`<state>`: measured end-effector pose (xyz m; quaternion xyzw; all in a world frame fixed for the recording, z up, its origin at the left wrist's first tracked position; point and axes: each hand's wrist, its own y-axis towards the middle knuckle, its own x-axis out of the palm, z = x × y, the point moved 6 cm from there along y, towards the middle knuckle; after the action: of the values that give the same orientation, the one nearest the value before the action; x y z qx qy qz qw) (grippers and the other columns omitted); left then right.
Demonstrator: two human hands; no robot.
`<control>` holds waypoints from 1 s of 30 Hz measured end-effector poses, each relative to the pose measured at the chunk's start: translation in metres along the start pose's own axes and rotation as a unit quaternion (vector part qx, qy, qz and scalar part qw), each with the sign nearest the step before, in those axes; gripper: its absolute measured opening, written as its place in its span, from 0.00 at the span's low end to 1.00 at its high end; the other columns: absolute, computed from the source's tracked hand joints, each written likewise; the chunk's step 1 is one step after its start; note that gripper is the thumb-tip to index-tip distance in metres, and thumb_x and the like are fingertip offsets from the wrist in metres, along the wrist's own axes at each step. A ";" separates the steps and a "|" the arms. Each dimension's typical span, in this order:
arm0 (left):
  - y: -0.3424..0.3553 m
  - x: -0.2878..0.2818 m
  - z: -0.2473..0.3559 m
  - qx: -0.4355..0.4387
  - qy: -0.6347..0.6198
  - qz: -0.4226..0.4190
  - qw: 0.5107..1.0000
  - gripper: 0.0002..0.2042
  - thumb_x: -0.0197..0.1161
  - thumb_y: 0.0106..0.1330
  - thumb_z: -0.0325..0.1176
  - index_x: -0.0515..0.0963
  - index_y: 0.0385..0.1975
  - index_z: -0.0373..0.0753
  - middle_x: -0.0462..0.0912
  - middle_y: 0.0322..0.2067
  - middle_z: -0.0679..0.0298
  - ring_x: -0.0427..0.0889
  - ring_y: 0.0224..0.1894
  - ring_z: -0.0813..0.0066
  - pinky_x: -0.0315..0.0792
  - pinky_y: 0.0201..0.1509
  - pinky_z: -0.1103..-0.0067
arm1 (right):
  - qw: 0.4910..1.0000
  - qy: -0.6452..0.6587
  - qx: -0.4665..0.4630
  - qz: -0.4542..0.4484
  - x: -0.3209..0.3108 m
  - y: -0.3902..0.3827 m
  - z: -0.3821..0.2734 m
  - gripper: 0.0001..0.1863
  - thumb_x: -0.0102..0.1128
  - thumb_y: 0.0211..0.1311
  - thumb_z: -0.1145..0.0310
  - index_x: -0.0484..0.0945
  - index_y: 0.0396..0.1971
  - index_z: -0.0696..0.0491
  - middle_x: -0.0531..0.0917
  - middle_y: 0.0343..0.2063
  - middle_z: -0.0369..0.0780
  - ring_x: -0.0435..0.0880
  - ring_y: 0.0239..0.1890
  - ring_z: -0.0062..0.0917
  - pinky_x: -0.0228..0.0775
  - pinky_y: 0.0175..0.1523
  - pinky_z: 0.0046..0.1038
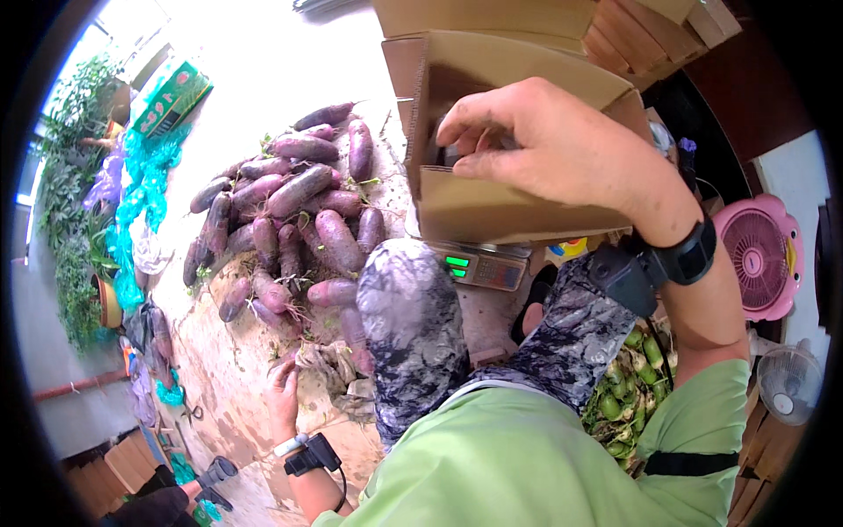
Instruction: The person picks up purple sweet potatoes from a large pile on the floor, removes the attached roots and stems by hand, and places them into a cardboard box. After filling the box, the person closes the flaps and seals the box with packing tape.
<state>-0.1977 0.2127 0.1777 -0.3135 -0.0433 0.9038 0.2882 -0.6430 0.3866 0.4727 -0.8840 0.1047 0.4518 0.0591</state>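
My right hand [536, 136] reaches over the near edge of an open cardboard box [518, 211]. Its fingers are bent, with the thumb apart from them, and I see nothing gripped. Much of the box's inside is hidden by the hand and by shadow. Beneath the box is a digital scale [487, 266] with a lit green display. Low on the left, my left hand [283, 400] is beside a crumpled greyish cloth [338, 373], fingers loosely bent and apart, holding nothing visible. A heap of long purple radishes [299, 191], some with thin roots and leaf stubs, lies ahead of it.
More cardboard [623, 39] stands behind the box. Green vegetables [628, 391] lie by my right leg, with a pink fan [757, 255] farther right. Teal plastic bags [145, 193], a green carton [173, 98] and potted plants [79, 211] line the left. Another person's foot [217, 472] shows lower left.
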 end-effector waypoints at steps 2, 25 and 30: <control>-0.001 0.006 -0.015 -0.009 0.009 -0.002 1.000 0.10 0.58 0.59 0.25 0.78 0.39 0.32 0.79 0.38 0.60 0.77 0.43 0.71 0.69 0.50 0.78 | 0.999 -0.004 -0.035 -0.020 0.012 0.012 -0.016 0.14 0.60 0.52 0.74 0.75 0.39 0.61 0.81 0.30 0.42 0.79 0.33 0.25 0.71 0.41 0.25; 0.046 0.068 -0.060 0.006 0.123 -0.064 0.990 0.13 0.57 0.55 0.33 0.79 0.38 0.37 0.79 0.38 0.52 0.76 0.44 0.56 0.69 0.50 0.70 | 0.988 0.115 -0.081 -0.065 0.181 0.094 -0.079 0.11 0.62 0.49 0.69 0.77 0.34 0.54 0.79 0.24 0.42 0.79 0.29 0.34 0.71 0.34 0.31; 0.080 0.064 -0.047 -0.028 0.099 -0.023 0.994 0.14 0.56 0.56 0.36 0.78 0.39 0.37 0.79 0.37 0.51 0.76 0.44 0.53 0.69 0.50 0.69 | 0.968 0.168 -0.030 -0.187 0.263 0.080 -0.077 0.12 0.62 0.50 0.67 0.78 0.36 0.54 0.81 0.26 0.42 0.82 0.30 0.32 0.73 0.35 0.30</control>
<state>-0.2506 0.1768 0.0846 -0.4080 -0.0472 0.8601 0.3026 -0.4521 0.2586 0.3038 -0.9523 -0.0674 0.2809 0.0979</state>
